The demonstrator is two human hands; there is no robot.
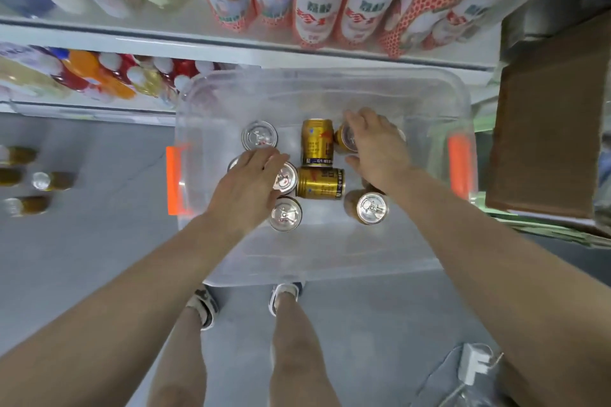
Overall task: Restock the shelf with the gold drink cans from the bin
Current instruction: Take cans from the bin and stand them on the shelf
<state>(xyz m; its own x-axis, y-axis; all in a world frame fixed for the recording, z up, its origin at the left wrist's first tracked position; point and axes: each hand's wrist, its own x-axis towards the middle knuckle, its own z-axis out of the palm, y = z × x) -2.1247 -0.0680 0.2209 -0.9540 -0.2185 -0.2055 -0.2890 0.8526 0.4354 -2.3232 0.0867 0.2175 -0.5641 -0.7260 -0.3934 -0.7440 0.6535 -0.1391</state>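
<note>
Several gold cans sit inside the clear bin, two toppled at its centre; my left hand and right hand each cover one for lifting, whether clamped I cannot tell.

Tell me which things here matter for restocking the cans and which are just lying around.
For the job: gold cans, clear bin, shelf, left hand, right hand.
Lying about: red-labelled bottles, cardboard box, white plug.
</note>
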